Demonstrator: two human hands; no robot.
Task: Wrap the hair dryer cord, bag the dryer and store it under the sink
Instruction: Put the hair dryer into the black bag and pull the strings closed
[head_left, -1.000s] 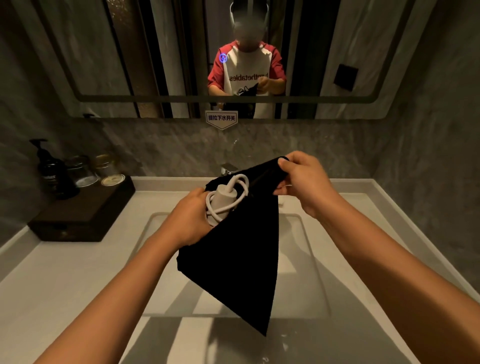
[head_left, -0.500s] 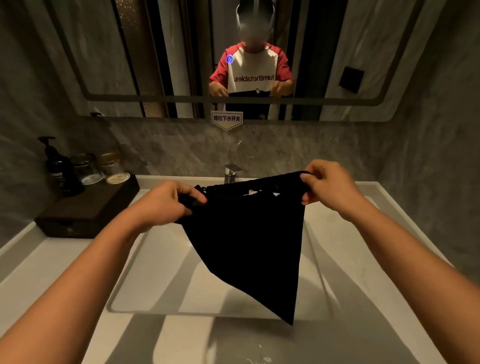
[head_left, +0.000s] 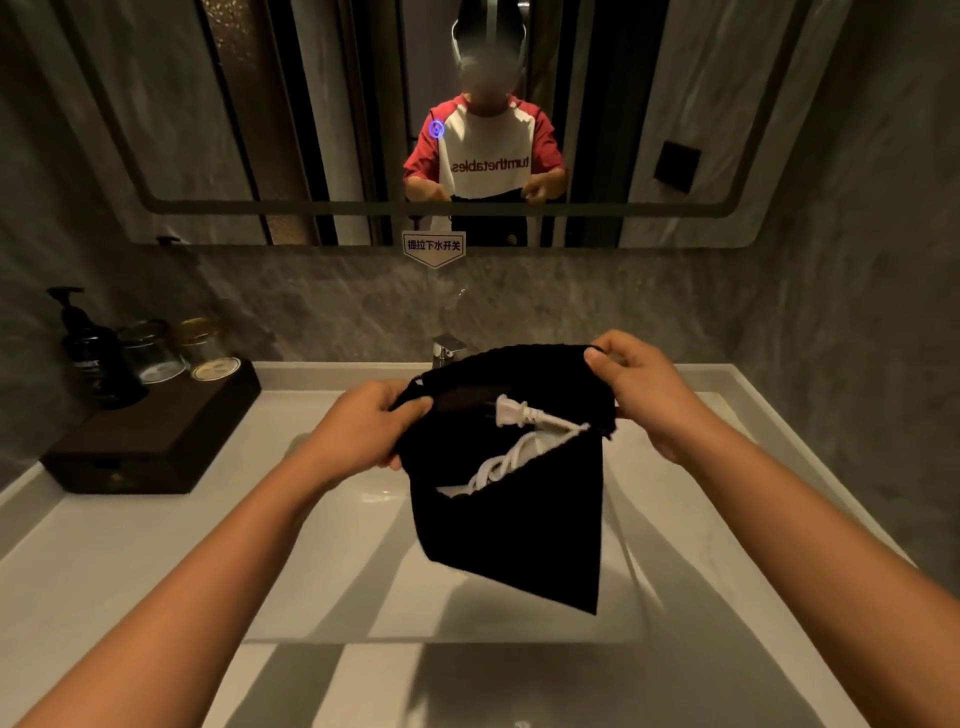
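Note:
A black cloth bag (head_left: 511, 525) hangs above the white sink basin (head_left: 332, 571). My left hand (head_left: 371, 431) grips the left side of its mouth and my right hand (head_left: 634, 387) grips the right side, holding the mouth apart. Inside, the white plug (head_left: 511, 413) and coiled white cord (head_left: 498, 465) of the hair dryer show; the dryer's body is hidden by the cloth.
A chrome faucet (head_left: 445, 349) stands behind the bag. At the left, a dark wooden tray (head_left: 156, 441) carries a black pump bottle (head_left: 88, 345) and two glass jars (head_left: 150, 351). A wall mirror (head_left: 260, 130) hangs above, with grey stone walls around.
A second ago my left hand held the dryer and cord at the bag's mouth. The dryer has dropped inside, and both hands now hold the mouth's two sides, spread wider.

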